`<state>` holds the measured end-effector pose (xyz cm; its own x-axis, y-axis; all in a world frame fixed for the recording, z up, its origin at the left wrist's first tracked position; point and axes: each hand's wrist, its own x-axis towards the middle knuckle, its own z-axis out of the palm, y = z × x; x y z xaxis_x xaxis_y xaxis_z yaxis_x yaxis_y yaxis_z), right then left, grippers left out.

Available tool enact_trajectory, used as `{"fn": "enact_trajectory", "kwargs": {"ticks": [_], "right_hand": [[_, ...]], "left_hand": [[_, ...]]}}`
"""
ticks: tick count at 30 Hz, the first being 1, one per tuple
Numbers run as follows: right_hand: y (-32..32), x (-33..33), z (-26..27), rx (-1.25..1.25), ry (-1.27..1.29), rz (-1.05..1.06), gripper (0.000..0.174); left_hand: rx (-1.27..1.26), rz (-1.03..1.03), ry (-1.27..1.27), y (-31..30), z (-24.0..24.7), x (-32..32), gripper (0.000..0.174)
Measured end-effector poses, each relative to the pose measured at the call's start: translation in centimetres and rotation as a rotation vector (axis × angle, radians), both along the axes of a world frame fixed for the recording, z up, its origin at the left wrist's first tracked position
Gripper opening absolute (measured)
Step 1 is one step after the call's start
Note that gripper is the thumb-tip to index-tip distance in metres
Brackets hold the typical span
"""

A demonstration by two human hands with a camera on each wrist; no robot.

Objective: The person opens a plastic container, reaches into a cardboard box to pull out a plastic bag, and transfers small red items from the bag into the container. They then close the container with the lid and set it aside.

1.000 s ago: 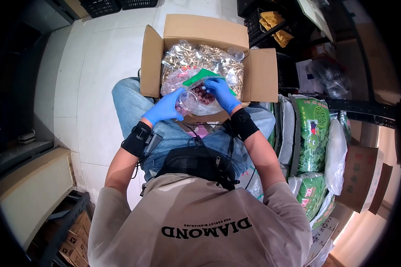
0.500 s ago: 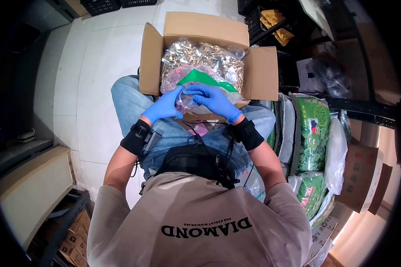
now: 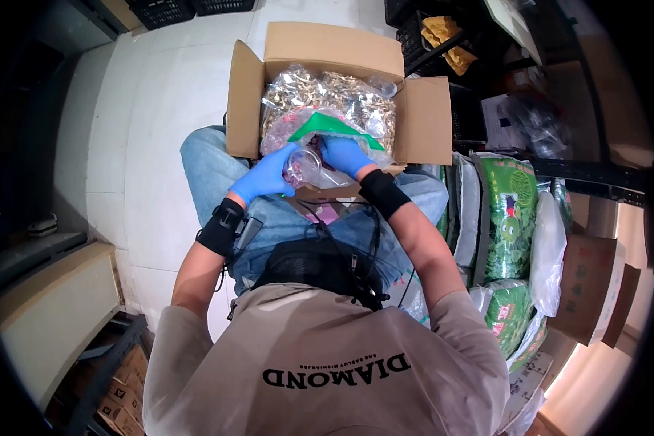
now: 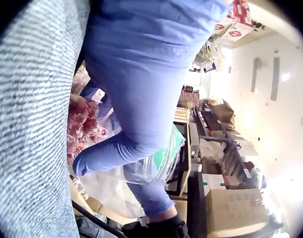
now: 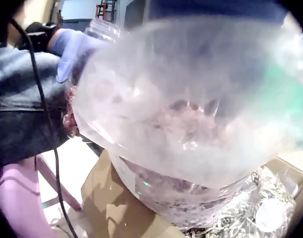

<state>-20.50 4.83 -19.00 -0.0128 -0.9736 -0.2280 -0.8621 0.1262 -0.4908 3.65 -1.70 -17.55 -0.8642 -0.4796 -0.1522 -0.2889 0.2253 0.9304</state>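
Observation:
Gloved in blue, the left hand (image 3: 267, 176) grips a clear round plastic jar (image 3: 303, 168) with dark red dried pieces inside; in the left wrist view its thumb and fingers wrap the jar (image 4: 164, 161). The right hand (image 3: 344, 155), also in a blue glove, reaches into the mouth of a clear bag with a green band (image 3: 320, 125), just right of the jar. Its fingers are hidden by the bag. In the right wrist view the bag's film (image 5: 156, 124) covers most of the picture, with reddish pieces behind it.
An open cardboard box (image 3: 334, 43) holds bags of pale dried slices (image 3: 298, 91) and a clear round lid (image 3: 376, 128). Green printed sacks (image 3: 507, 218) stand at the right beside a dark shelf. Black crates (image 3: 160, 10) sit at the top left.
The right hand moved from the bag to over the jar's mouth, then back into the bag. The left hand has kept its grip on the jar, nearly still.

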Motion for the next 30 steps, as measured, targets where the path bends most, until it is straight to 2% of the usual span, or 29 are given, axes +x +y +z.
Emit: {"fn": "enact_trajectory", "kwargs": {"ticks": [1,2,4,5,6,8,11,15,17,18,20,21,22,24,26,28,29,30], "right_hand": [[-0.6,0.4,-0.8,-0.187,-0.004,0.022,0.035],[-1.1,0.3,-1.5,-0.187,-0.007,0.023,0.035],[-2.7,0.8,0.0,0.117,-0.027,0.012,0.033],[-3.2,1.2,0.8,0.41,-0.133,-0.114,0.033],[-3.5,1.0,0.2,0.409,-0.131,-0.11,0.033],[-3.8,0.6,-1.0,0.298,0.02,0.043,0.032],[-3.9,1.3,2.5,0.398,-0.048,-0.072,0.033],[-4.3,1.2,0.8,0.418,0.018,-0.01,0.039],[-4.3,1.0,-0.7,0.172,0.159,0.084,0.044],[-4.6,1.3,0.5,0.174,0.156,0.087,0.044],[-5.4,1.8,4.6,0.517,-0.066,0.023,0.043],[-5.6,0.8,0.8,0.4,-0.057,0.081,0.043],[-5.3,0.6,-0.5,0.396,-0.055,0.082,0.043],[-4.9,0.1,-1.3,0.19,0.019,0.178,0.042],[-4.9,0.5,0.9,0.249,0.067,0.168,0.04],[-5.0,1.0,2.0,0.551,-0.039,-0.032,0.037],[-5.0,1.0,1.2,0.551,-0.043,-0.031,0.037],[-5.0,0.6,-0.2,0.463,-0.003,0.091,0.037]], "left_hand": [[0.012,-0.031,-0.018,-0.1,0.2,0.1,0.093],[0.012,-0.03,-0.021,0.0,0.2,0.2,0.093],[0.051,-0.038,0.056,-0.1,0.1,0.2,0.09],[0.05,-0.035,0.056,-0.1,0.2,0.2,0.09],[0.05,-0.033,0.059,-0.1,0.6,0.2,0.09],[0.055,-0.033,0.064,-0.1,0.7,0.1,0.089],[0.125,-0.029,0.089,0.0,0.2,0.0,0.089],[0.07,-0.036,0.081,-0.1,0.6,0.1,0.089],[0.036,-0.039,0.077,-0.1,0.3,0.0,0.09],[0.059,-0.032,0.1,-0.3,-0.1,-0.1,0.091],[0.082,-0.024,0.12,-0.1,0.1,0.1,0.091],[0.091,-0.02,0.107,0.0,1.0,0.2,0.091],[0.099,-0.016,0.095,0.1,1.5,0.1,0.091],[0.076,-0.032,0.083,-0.1,1.1,0.1,0.092],[0.06,-0.048,0.067,-0.1,0.6,0.0,0.092],[0.085,-0.032,0.089,-0.2,0.4,-0.1,0.092],[0.085,-0.032,0.085,-0.2,0.4,0.0,0.092],[0.109,-0.035,0.071,-0.1,0.9,0.1,0.092]]}}
